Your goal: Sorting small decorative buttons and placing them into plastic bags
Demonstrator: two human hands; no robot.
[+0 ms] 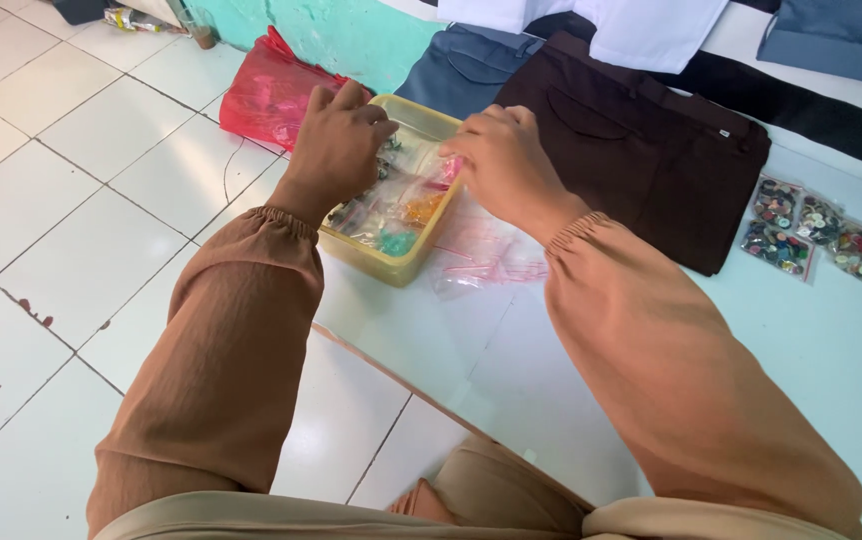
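Both hands are down in the yellow plastic tub [406, 268], digging through a pile of small clear zip bags [396, 210] stuffed with colourful bits, probably buttons. The left hand [339, 142] has its fingers curled down into the far-left end of the tub, and it looks like it's pinching something, but the knuckles hide it so can't tell what exactly. The right hand [503, 160] is bunched at the tub's right rim, fingertips closed on the edge of a clear bag with a pink strip. The tub sits right at the edge of the pale table [801, 340], half hanging toward the tiled floor [61, 200], so a careless tug could tip it over and scatter everything. A few empty zip bags [481, 255] lie just beside it. Further right there's dark brown trousers [641, 140], three button packets [811, 235], and a red plastic bag [266, 90] behind the tub.
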